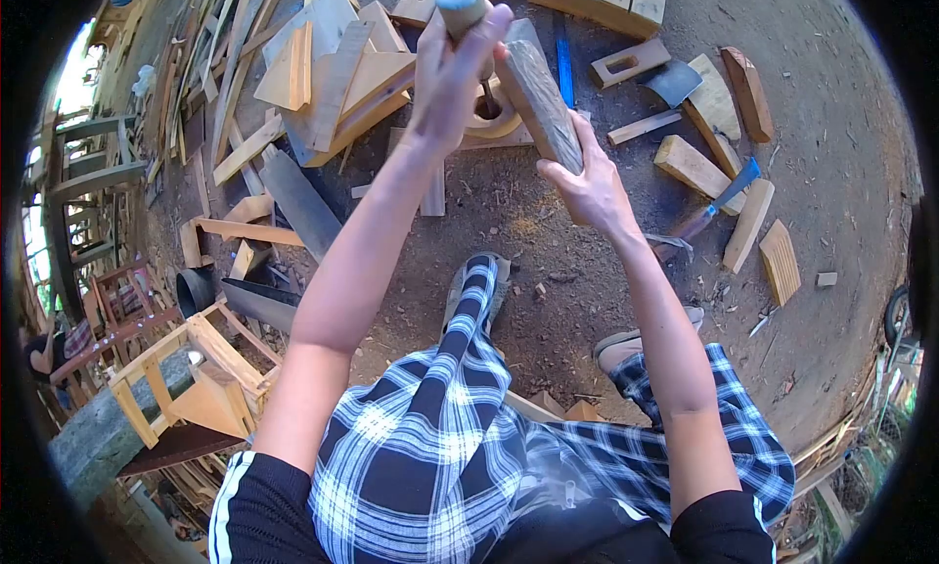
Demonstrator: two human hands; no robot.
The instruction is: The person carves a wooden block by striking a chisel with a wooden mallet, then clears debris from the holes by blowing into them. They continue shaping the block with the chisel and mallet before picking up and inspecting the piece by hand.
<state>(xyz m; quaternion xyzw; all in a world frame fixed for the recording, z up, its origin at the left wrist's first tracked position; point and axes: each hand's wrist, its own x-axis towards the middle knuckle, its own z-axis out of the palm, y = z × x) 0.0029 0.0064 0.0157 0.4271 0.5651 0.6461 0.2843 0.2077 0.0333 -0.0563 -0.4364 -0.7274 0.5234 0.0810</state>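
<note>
My left hand [450, 85] is wrapped round the upright handle of a chisel [463, 6], whose rounded butt points up toward the camera. Its narrow metal shaft runs down to a pale wooden piece [501, 124] with a rounded opening, lying on other wood. My right hand [590, 178] grips the near end of a rough, thick wooden block [540, 104]. The block slants up and left, its far end close beside the fingers of my left hand. Part of the pale piece is hidden behind my left hand and the block.
Boards and offcuts [337, 85] are heaped at the upper left. Wood blocks [699, 168] and a blue-bladed machete [738, 184] lie at the right. A wooden frame [186, 378] stands at the lower left. A blue metal strip [564, 65] lies behind the block.
</note>
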